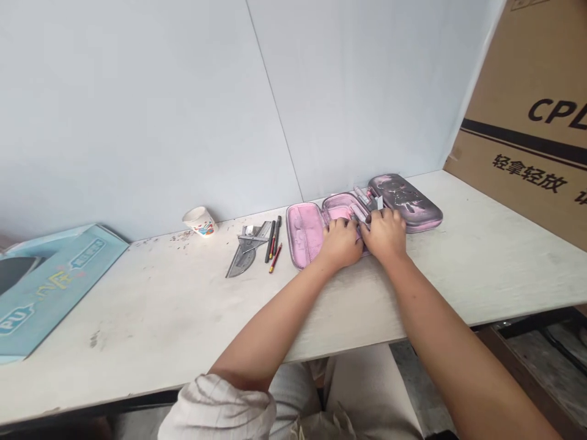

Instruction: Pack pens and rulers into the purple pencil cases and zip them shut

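On bench, open pink pencil case lay flat w/ left hand & right hand curled over its middle, fingers on contents, grip unclear; shell looked light, stiff, best held by rim.

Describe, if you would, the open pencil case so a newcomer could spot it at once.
On the white table by the wall, look right of the loose pencils. The pencil case lies opened flat, pink inside, its far half dark and patterned, with the left hand and right hand on it.
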Demonstrator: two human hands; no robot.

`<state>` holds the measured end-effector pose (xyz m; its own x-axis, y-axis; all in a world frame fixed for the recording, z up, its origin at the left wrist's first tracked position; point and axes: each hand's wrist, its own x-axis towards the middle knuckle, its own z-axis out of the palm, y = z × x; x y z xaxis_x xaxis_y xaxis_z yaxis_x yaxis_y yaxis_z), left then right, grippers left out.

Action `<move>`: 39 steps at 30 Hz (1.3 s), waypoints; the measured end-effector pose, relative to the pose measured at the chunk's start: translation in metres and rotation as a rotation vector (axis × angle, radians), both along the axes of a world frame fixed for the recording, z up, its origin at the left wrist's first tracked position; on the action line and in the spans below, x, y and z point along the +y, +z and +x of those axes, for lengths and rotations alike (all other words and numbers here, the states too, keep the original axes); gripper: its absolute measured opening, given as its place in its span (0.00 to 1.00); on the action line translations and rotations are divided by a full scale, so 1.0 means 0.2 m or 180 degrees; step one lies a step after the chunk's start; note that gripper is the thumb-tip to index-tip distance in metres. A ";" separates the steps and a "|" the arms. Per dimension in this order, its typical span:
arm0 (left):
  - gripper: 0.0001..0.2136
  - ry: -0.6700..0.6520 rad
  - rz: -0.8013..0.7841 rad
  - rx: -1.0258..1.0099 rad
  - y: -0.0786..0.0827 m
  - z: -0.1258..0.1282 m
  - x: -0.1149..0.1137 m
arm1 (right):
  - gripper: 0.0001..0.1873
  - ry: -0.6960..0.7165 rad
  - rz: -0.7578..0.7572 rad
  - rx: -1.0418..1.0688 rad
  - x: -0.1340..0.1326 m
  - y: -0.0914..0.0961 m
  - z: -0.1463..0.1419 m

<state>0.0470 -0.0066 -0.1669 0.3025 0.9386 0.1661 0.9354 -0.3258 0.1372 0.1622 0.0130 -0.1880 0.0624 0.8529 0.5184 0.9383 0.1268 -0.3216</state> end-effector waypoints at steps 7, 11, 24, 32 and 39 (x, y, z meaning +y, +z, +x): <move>0.18 -0.0055 0.0282 -0.0182 0.05 -0.12 -0.10 | 0.17 0.0152 -0.0051 -0.0153 -0.02 -0.02 -0.01; 0.15 0.0103 0.0329 -0.0318 0.12 -0.34 -0.19 | 0.16 0.0260 0.0002 -0.0228 -0.04 -0.04 -0.01; 0.18 0.0526 0.0310 0.0210 -0.01 -1.03 -0.35 | 0.15 0.1404 0.0317 -0.0832 -0.27 0.17 -0.61; 0.14 0.0303 0.0539 -0.0057 -0.08 -1.10 -0.39 | 0.17 0.1673 -0.0248 -0.1536 -0.24 0.12 -0.96; 0.13 0.0396 0.0524 -0.0586 -0.09 -1.12 -0.40 | 0.17 0.1292 -0.0498 -0.1785 -0.22 0.11 -1.05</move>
<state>-0.1765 -0.0867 -0.1851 0.1373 0.9225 0.3609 0.9339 -0.2420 0.2633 -0.0478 -0.0315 -0.1653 -0.5165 0.8193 0.2489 0.8563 0.4933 0.1531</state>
